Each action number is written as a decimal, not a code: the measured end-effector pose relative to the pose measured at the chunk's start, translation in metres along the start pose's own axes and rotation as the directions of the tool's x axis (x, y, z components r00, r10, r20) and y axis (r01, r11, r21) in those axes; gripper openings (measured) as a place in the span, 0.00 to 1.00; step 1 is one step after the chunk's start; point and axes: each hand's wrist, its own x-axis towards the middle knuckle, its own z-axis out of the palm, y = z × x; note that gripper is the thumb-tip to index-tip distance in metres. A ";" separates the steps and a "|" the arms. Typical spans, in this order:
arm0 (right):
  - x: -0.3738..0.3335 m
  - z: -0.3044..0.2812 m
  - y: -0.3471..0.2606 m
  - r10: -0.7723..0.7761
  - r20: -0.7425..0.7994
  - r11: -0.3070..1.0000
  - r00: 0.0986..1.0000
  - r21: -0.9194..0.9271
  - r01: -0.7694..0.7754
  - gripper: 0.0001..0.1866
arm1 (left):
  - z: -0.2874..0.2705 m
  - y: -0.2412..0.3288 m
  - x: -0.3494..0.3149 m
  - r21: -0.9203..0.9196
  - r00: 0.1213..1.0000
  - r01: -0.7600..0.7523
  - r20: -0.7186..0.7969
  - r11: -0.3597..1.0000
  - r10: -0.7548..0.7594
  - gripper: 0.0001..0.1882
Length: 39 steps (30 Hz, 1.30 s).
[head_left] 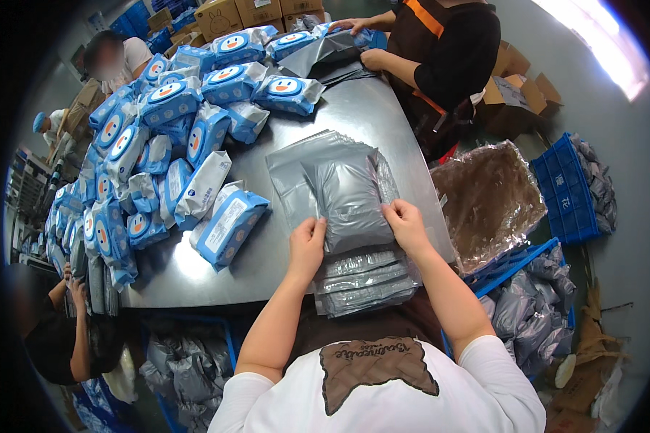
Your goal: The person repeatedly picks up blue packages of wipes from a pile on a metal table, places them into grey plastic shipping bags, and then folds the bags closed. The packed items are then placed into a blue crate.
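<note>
Step judged: bagging. Left hand [308, 247] and right hand [406, 224] grips pinch opposite sides of bulging grey poly mailer [348, 196]. Next move presumably calls for even tension.

Fisheye from head height (steeply downward)

The person wears a white shirt [383, 417] with short white sleeves [495, 364]. On its front sits a brown patch [379, 368], star-like with pointed corners, dark-edged and seemingly quilted (dark, curly lettering runs across it). Past the shirt shows dark brown cloth [412, 319], its garment unclear. The forearms [271, 321], left hand [307, 249] and right hand [407, 225] are bare.
</note>
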 end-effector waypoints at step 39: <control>0.040 0.225 -0.128 -0.278 0.911 0.140 0.305 -0.275 0.951 0.56 | -0.259 -0.341 -0.425 -0.286 -0.039 0.938 -0.651 0.197 -0.758 0.38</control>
